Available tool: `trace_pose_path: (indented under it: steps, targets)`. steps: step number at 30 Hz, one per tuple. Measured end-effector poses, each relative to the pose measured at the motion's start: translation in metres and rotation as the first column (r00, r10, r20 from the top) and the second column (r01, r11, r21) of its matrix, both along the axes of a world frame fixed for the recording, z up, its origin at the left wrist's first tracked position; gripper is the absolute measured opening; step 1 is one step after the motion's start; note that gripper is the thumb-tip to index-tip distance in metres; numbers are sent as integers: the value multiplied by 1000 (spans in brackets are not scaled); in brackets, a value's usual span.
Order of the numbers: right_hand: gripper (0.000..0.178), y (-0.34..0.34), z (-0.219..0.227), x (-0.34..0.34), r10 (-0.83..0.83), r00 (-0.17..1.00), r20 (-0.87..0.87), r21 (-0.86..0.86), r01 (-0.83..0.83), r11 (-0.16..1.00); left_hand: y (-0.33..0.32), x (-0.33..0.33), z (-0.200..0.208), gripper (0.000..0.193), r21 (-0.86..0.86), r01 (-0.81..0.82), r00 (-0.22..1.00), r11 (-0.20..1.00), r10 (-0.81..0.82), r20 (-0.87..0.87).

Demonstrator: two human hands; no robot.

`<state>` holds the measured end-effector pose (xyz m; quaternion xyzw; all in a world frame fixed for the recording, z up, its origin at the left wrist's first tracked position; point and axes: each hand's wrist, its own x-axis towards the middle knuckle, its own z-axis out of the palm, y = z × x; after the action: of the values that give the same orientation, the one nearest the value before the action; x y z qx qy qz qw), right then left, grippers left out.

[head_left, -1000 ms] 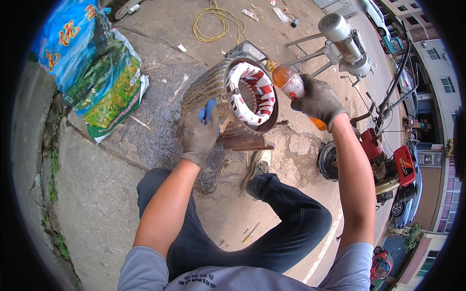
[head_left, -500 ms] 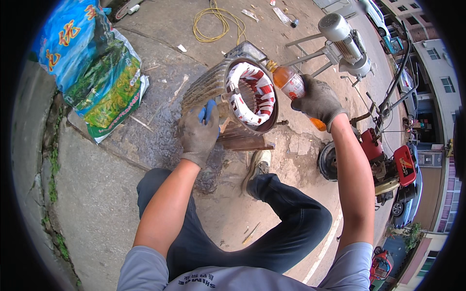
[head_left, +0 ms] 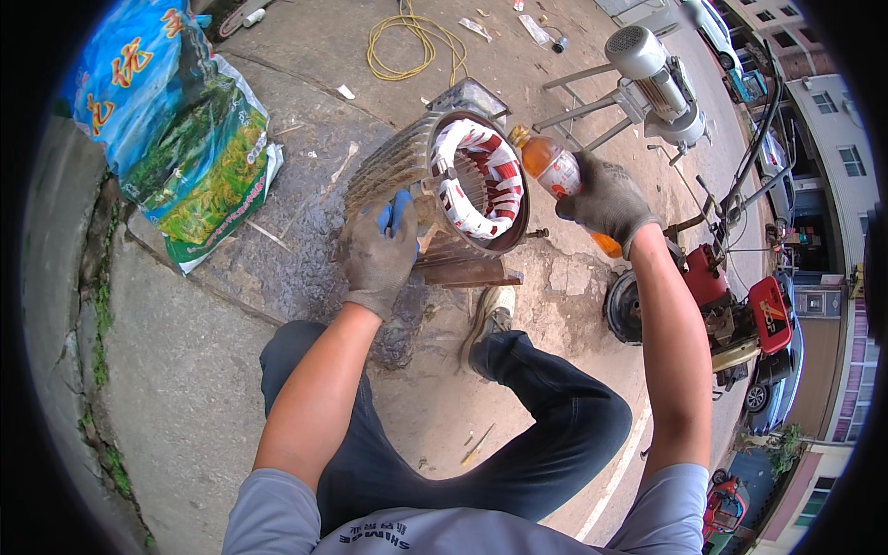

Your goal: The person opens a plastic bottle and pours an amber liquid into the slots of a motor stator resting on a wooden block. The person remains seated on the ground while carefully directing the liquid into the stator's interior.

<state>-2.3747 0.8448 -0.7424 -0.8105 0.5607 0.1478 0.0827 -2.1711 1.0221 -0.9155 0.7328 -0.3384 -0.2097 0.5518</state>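
Note:
A ribbed motor housing (head_left: 393, 166) lies on its side on the ground in front of me, its open end turned to the right. Inside sits a ring of windings (head_left: 450, 205) wrapped in white and dark red. My left hand (head_left: 379, 250), in a grey glove with blue on the fingers, is closed beside the housing's near rim; what it grips, if anything, is hidden. In my gloved right hand (head_left: 606, 199) is a plastic bottle (head_left: 549, 163) of amber liquid, tilted with its neck toward the upper left, close to the rim of the opening.
A colourful printed sack (head_left: 180, 139) stands at the left. Coiled yellow cable (head_left: 407, 46) lies farther off. At the right are a grey motor on a metal stand (head_left: 643, 69) and a red machine (head_left: 768, 314). My shoe (head_left: 492, 319) is just below the housing.
The bottle and my right hand have shifted very slightly, with the bottle's neck a little lower. My left hand stays in place.

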Motion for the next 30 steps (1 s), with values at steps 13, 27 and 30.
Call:
trace_pose_path:
  steps: [13, 27, 30]
  targets:
    - [58, -1, 1, 2, 5, 1000, -12, 15, -5, 1000, -1, 2, -13, 32, -5, -23, 990, 1000, 24, 142]
    - [58, 0, 1, 2, 5, 1000, -23, 12, -5, 1000, -1, 2, -17, 30, 2, -24, 986, 1000, 24, 162]
    - [58, 0, 1, 3, 10, 1000, -23, 11, -10, 1000, 1, 3, -17, 30, 31, -21, 989, 999, 16, 149]
